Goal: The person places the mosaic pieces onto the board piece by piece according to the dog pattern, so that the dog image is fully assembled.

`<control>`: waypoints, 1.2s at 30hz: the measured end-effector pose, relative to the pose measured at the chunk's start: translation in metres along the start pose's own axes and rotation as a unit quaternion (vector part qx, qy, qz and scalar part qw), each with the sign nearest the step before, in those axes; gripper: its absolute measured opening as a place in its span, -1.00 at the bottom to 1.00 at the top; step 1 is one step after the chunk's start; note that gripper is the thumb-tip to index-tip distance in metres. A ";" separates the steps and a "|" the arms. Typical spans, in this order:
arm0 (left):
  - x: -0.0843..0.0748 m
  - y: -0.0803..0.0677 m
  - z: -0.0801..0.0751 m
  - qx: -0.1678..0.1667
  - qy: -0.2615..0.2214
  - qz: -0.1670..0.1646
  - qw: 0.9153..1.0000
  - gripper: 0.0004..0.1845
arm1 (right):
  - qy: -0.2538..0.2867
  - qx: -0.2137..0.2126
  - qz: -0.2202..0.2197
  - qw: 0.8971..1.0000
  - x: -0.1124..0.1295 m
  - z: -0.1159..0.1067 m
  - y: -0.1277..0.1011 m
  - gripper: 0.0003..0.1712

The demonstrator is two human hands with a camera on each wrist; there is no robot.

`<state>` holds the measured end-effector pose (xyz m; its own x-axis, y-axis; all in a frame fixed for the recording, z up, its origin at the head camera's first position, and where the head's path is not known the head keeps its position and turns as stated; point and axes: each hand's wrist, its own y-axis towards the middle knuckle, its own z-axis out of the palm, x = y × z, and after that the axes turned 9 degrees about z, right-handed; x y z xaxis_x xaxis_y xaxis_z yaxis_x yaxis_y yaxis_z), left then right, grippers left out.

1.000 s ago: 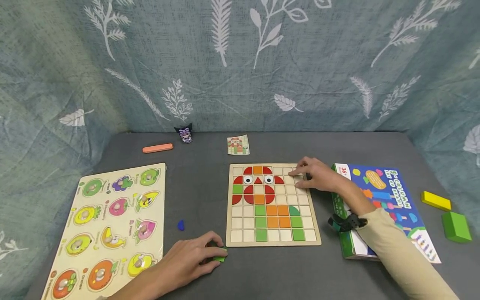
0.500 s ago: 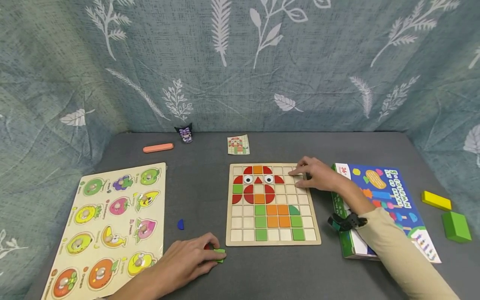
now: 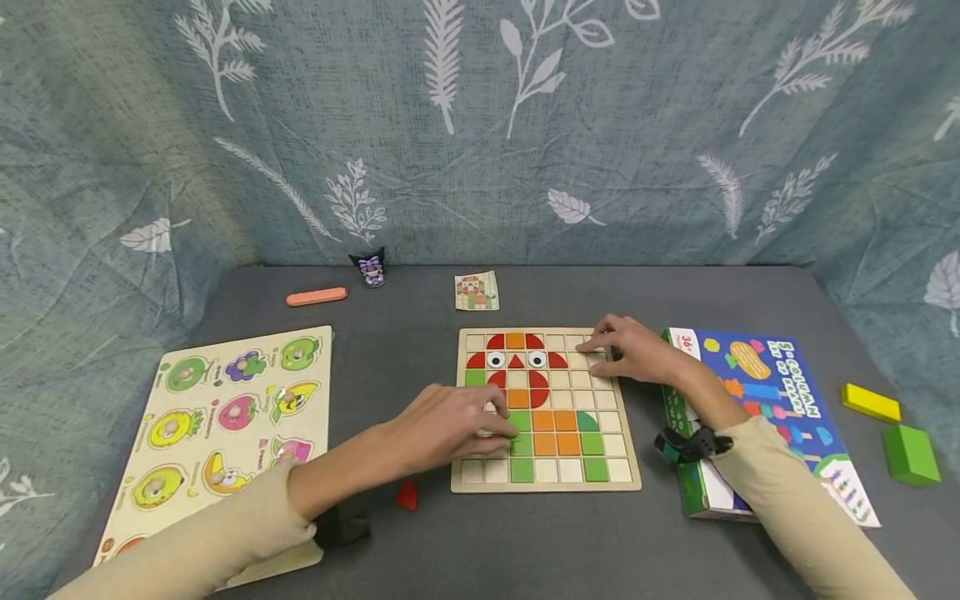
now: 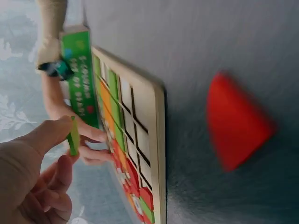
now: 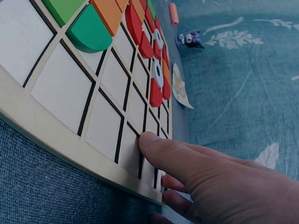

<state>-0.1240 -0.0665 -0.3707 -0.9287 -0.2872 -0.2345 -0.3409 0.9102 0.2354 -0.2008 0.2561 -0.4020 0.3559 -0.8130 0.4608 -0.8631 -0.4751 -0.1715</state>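
My left hand (image 3: 457,421) is over the left part of a wooden grid board (image 3: 547,487). It pinches a thin green square tile (image 4: 73,136) between thumb and finger, clear of the board in the left wrist view. Red, orange and green tiles and two eye tiles fill part of the grid. My right hand (image 3: 637,350) rests at the board's upper right corner, its thumb touching the grid and its fingers loosely spread. A red quarter-round piece (image 3: 407,496) lies on the table left of the board. Part of the board is hidden under the left hand.
A small picture card (image 3: 476,291) lies behind the board. A fruit peg puzzle (image 3: 326,350) stands left, partly under the left arm. On the right are a colourful box (image 3: 750,367), a yellow block (image 3: 871,402) and a green block (image 3: 911,455). A figurine (image 3: 371,269) and an orange stick (image 3: 317,297) lie at the back.
My left hand has lifted the green tile from the table and carried it up and right over the board. The red piece beneath it is now uncovered. My right hand has stayed in place.
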 end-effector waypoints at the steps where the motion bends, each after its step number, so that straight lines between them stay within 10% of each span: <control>1: 0.005 0.009 0.002 0.001 0.000 0.002 1.000 -0.87 | 0.001 0.001 0.001 1.000 0.000 0.000 0.000 -0.55; 13: 0.044 0.085 0.029 0.069 -0.005 -0.013 0.998 -0.89 | -0.011 -0.012 -0.010 1.000 0.000 0.002 0.001 -0.56; 36: 0.043 0.096 0.039 0.087 0.023 -0.033 0.995 -0.88 | -0.010 -0.008 -0.003 1.000 0.000 0.001 0.000 -0.56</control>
<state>-0.1909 0.0203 -0.3951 -0.9122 -0.3578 -0.1995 -0.3747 0.9256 0.0533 -0.2004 0.2555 -0.4025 0.3677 -0.8170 0.4442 -0.8665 -0.4744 -0.1552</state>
